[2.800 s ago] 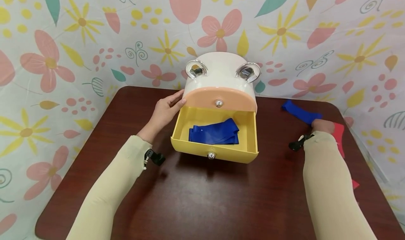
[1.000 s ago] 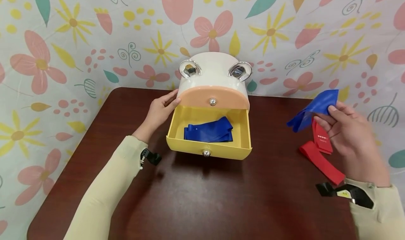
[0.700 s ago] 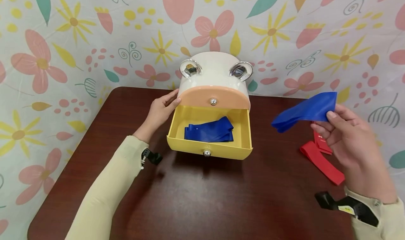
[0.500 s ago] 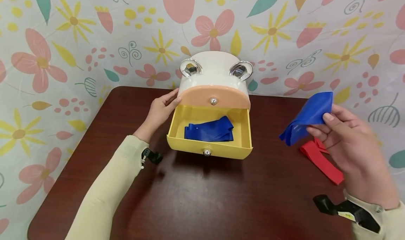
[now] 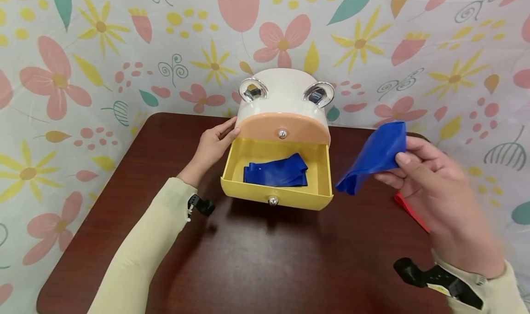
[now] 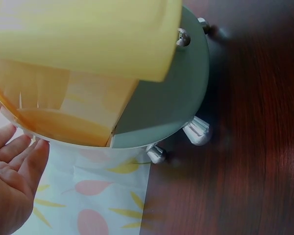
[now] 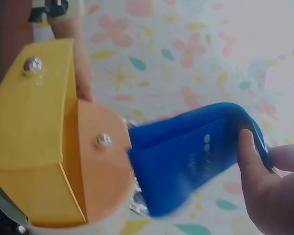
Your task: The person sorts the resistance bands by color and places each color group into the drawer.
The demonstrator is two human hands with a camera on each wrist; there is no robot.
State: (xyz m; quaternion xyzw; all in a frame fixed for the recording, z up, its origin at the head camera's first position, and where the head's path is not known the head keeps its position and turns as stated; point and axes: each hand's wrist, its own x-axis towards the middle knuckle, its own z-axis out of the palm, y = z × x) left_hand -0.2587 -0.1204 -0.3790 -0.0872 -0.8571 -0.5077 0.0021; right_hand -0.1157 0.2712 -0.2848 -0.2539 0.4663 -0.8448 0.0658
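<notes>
My right hand point(image 5: 434, 189) pinches one end of a blue resistance band point(image 5: 377, 155) between thumb and fingers. The band's free end droops toward the drawer's right side; in the right wrist view the loop point(image 7: 186, 152) shows pale printed marks. More blue bands point(image 5: 275, 172) lie in the pulled-out yellow drawer point(image 5: 248, 190). The drawer belongs to a small white cabinet point(image 5: 281, 90) with silver ring-like eyes and a peach upper front point(image 5: 261, 127). Against the cabinet's left side rests my left hand point(image 5: 211, 146); its fingers point(image 6: 36, 159) touch the shell's edge in the left wrist view.
A red band point(image 5: 410, 210) lies on the dark wooden table point(image 5: 269, 263), mostly hidden behind my right hand. Behind the table hangs a flower-patterned cloth point(image 5: 136, 37). Silver feet point(image 6: 198, 129) hold the cabinet up off the table.
The right hand picked up the blue band from the table's right side, lifted it and brought it left toward the drawer. The left hand has stayed on the cabinet.
</notes>
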